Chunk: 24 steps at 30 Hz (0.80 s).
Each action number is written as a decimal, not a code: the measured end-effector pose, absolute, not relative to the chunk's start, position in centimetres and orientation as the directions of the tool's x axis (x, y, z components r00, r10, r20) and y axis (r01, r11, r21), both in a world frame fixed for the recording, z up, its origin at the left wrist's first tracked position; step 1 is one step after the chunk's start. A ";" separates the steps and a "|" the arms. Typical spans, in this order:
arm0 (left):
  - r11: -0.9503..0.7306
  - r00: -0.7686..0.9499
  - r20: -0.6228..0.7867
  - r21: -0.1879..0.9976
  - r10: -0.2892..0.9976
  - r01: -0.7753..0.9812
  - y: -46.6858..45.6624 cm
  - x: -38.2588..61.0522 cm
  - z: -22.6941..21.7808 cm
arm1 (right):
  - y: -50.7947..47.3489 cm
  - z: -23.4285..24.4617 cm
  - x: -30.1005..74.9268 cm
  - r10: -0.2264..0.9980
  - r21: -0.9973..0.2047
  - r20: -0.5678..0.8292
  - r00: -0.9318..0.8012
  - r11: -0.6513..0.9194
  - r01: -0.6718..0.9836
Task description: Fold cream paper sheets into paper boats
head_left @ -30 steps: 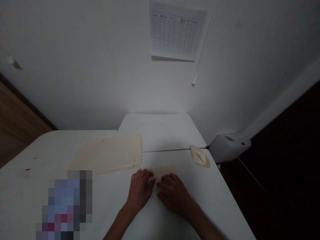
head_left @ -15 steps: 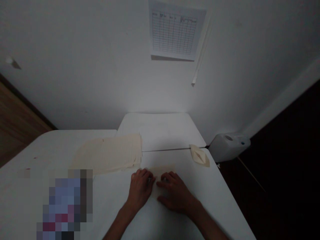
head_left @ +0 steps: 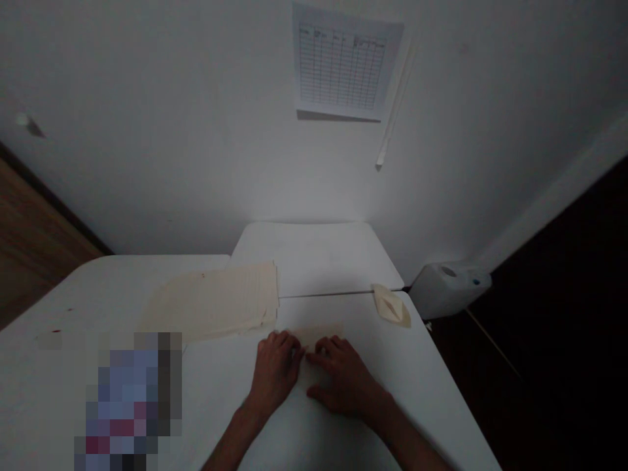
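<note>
Both my hands rest side by side on a small cream sheet of paper [head_left: 318,333] lying on the white table [head_left: 432,386]. My left hand [head_left: 273,374] lies flat on the sheet's left part, fingers stretched forward. My right hand [head_left: 343,379] presses its right part, fingertips touching those of the left. Most of the sheet is hidden under the hands; only its far edge shows.
A stack of cream paper [head_left: 216,302] lies to the left behind my hands. A folded paper boat [head_left: 391,305] sits near the table's right edge. A white canister [head_left: 449,282] stands on the dark floor at right. A printed chart [head_left: 342,64] hangs on the wall.
My right hand has slid slightly left and toward me on the sheet. The left hand has hardly moved.
</note>
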<state>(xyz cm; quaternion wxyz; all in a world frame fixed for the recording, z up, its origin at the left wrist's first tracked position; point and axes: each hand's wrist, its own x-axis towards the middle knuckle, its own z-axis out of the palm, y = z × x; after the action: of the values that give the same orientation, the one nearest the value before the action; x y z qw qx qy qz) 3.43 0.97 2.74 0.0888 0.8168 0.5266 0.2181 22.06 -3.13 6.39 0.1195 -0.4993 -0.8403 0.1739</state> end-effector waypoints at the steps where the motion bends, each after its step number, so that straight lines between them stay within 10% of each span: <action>1: -0.428 0.347 0.264 0.380 0.900 0.820 1.0 3.4 2.6 | -3.1 6.4 22.0 0.881 -0.404 0.021 -0.473 0.440 0.802; 15: -0.533 0.362 0.420 0.426 0.832 0.731 -1.0 1.7 2.8 | -2.6 6.5 21.9 0.892 -0.347 -0.003 -0.452 0.424 0.837; 24: -0.681 0.626 0.272 0.352 0.731 0.642 -6.0 0.2 2.4 | -2.7 6.3 21.9 0.896 -0.359 0.011 -0.443 0.417 0.835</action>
<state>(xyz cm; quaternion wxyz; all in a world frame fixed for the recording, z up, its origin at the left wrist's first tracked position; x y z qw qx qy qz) 0.24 -6.04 2.40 0.1113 0.8948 0.3833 0.1998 21.89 -2.66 6.33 0.1010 -0.5179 -0.8357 0.1522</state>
